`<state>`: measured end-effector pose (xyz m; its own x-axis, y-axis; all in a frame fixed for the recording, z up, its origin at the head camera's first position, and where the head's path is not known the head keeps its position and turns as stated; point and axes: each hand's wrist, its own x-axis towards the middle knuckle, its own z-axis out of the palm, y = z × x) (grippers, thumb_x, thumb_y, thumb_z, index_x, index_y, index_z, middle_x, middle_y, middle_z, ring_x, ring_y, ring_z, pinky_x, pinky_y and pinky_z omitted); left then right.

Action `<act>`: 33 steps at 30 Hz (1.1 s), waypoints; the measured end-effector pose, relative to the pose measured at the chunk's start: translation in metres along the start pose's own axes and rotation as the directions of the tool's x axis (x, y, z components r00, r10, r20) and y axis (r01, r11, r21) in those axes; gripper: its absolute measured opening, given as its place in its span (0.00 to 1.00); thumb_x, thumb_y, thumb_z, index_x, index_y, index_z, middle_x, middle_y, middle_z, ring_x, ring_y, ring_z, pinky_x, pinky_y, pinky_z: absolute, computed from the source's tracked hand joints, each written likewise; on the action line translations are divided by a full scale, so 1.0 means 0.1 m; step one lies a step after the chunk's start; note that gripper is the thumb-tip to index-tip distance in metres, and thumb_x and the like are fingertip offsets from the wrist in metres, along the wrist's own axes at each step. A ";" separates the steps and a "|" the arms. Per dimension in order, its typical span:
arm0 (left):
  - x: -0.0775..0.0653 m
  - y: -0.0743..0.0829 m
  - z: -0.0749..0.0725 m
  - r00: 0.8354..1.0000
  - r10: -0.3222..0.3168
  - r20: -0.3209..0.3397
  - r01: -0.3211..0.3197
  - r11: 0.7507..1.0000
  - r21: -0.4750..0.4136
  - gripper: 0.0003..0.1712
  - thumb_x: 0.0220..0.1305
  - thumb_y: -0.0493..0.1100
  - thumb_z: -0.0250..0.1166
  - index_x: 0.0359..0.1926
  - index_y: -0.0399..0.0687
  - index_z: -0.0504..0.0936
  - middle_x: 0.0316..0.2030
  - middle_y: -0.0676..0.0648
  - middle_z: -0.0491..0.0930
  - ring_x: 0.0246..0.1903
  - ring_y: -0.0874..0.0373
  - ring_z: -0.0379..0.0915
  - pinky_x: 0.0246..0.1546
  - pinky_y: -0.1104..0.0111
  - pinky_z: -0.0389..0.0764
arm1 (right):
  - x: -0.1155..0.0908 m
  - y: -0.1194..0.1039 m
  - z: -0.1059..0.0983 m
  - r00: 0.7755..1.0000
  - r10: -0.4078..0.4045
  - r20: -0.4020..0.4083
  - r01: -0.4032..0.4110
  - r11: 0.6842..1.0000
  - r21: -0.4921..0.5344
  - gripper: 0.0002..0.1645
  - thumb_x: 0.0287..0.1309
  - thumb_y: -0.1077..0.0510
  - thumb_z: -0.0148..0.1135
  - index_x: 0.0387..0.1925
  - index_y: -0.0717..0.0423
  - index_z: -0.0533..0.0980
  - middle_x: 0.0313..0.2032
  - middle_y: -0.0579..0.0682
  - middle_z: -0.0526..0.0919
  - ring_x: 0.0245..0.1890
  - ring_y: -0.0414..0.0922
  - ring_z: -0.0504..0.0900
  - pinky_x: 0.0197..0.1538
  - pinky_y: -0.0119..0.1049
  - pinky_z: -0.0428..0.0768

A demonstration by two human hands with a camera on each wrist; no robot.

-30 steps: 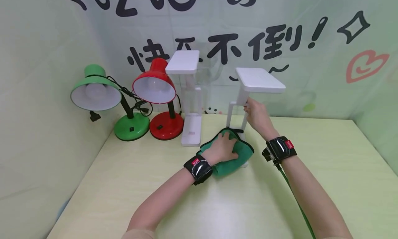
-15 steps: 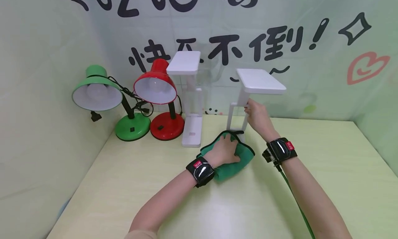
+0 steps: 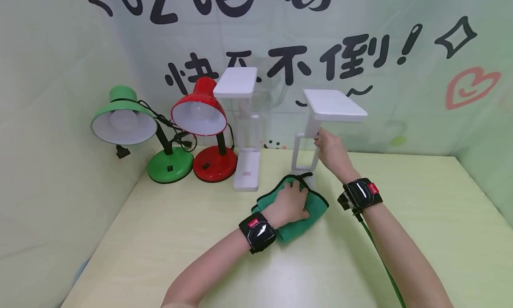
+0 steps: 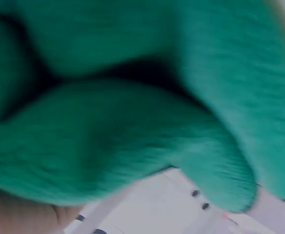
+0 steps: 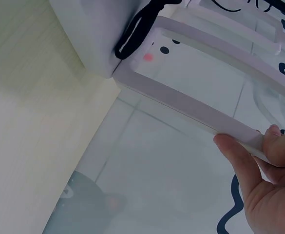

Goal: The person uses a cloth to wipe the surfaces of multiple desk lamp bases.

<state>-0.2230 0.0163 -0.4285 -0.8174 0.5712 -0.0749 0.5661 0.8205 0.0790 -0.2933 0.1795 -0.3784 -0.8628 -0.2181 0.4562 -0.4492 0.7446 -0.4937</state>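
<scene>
My left hand (image 3: 290,204) holds a green cloth (image 3: 311,212) with black edging against the base of a white desk lamp (image 3: 334,105). The cloth covers most of that base, and in the left wrist view its thick folds (image 4: 132,131) fill the picture. My right hand (image 3: 333,153) grips the upright of the same lamp below its flat head. In the right wrist view, thumb and fingers (image 5: 239,158) pinch one side of the lamp's open rectangular frame (image 5: 181,100). A black loop (image 5: 137,34) of the cloth lies by the foot of this frame.
Left of the held lamp stands a second white desk lamp (image 3: 246,170). Beside it are a red lamp (image 3: 215,163) and a green lamp (image 3: 170,165), with black cords (image 3: 176,130) behind. A printed backdrop (image 3: 401,90) rises behind the table (image 3: 421,210).
My left hand and the cloth have slid toward me along the lamp's base, baring more of the base's rear. The right hand keeps its grip on the upright.
</scene>
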 end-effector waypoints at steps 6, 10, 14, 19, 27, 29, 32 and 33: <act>0.09 -0.12 -0.01 0.998 -0.018 -0.058 0.013 0.997 -0.076 0.35 0.69 0.53 0.73 0.68 0.35 0.81 0.65 0.31 0.77 0.59 0.41 0.79 0.50 0.59 0.88 | 0.04 0.00 -0.02 1.000 -0.011 -0.020 0.011 1.000 0.003 0.22 0.67 0.83 0.57 0.60 0.76 0.76 0.52 0.75 0.85 0.52 0.71 0.87 0.53 0.63 0.85; 0.15 -0.15 0.02 0.997 -0.038 -0.069 0.035 0.999 -0.039 0.35 0.72 0.53 0.71 0.71 0.36 0.80 0.67 0.31 0.76 0.62 0.40 0.78 0.52 0.59 0.88 | 0.03 0.02 0.03 1.000 -0.008 -0.023 0.008 1.000 0.009 0.20 0.67 0.83 0.58 0.58 0.76 0.77 0.51 0.75 0.86 0.51 0.71 0.87 0.53 0.63 0.85; 0.06 -0.08 0.01 0.999 -0.026 -0.046 0.027 0.999 0.017 0.34 0.73 0.52 0.70 0.71 0.35 0.80 0.69 0.31 0.75 0.62 0.40 0.77 0.50 0.60 0.89 | 0.03 0.01 0.04 1.000 -0.008 -0.020 0.008 1.000 0.008 0.19 0.68 0.82 0.58 0.58 0.75 0.77 0.51 0.74 0.86 0.51 0.71 0.87 0.53 0.63 0.85; -0.14 0.02 0.04 0.999 0.040 -0.034 -0.037 0.996 0.078 0.33 0.70 0.52 0.72 0.68 0.37 0.81 0.66 0.33 0.77 0.59 0.41 0.78 0.44 0.64 0.89 | 0.02 0.01 0.03 1.000 -0.004 -0.016 0.004 1.000 0.007 0.17 0.69 0.82 0.57 0.57 0.75 0.76 0.49 0.74 0.86 0.51 0.71 0.87 0.53 0.63 0.85; -0.28 0.06 0.10 0.994 0.068 -0.090 -0.055 0.988 0.144 0.32 0.69 0.52 0.78 0.65 0.40 0.81 0.59 0.37 0.80 0.52 0.45 0.80 0.40 0.68 0.88 | -0.01 0.08 -0.05 1.000 0.019 0.006 -0.019 0.999 0.048 0.20 0.67 0.82 0.53 0.59 0.77 0.75 0.52 0.77 0.85 0.53 0.72 0.86 0.55 0.64 0.84; -0.28 0.06 0.12 0.995 0.048 -0.083 -0.038 0.992 0.122 0.32 0.70 0.50 0.78 0.67 0.40 0.80 0.58 0.36 0.80 0.52 0.46 0.80 0.39 0.68 0.88 | -0.04 0.13 -0.13 0.999 0.049 0.016 -0.050 0.997 0.059 0.21 0.67 0.82 0.51 0.60 0.78 0.73 0.54 0.79 0.83 0.55 0.74 0.85 0.57 0.66 0.83; -0.28 0.07 0.15 0.995 0.048 -0.086 -0.034 0.987 0.155 0.29 0.73 0.49 0.75 0.68 0.41 0.80 0.56 0.38 0.81 0.50 0.49 0.80 0.37 0.70 0.87 | -0.09 0.26 -0.29 0.994 0.106 0.021 -0.107 0.993 0.055 0.23 0.65 0.83 0.50 0.62 0.80 0.71 0.57 0.81 0.80 0.58 0.76 0.82 0.60 0.67 0.81; -0.28 0.08 0.16 0.994 0.059 -0.092 -0.042 0.983 0.181 0.27 0.74 0.49 0.74 0.67 0.42 0.81 0.54 0.39 0.81 0.48 0.50 0.80 0.36 0.71 0.86 | -0.11 0.32 -0.35 0.992 0.126 0.023 -0.127 0.990 0.057 0.25 0.64 0.83 0.50 0.63 0.80 0.70 0.59 0.82 0.79 0.60 0.77 0.81 0.61 0.68 0.80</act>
<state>-0.1942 0.0072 -0.4422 -0.7889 0.6141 0.0214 0.6096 0.7865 -0.0990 -0.2903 0.2283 -0.3731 -0.9177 -0.1373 0.3728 -0.3484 0.7290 -0.5892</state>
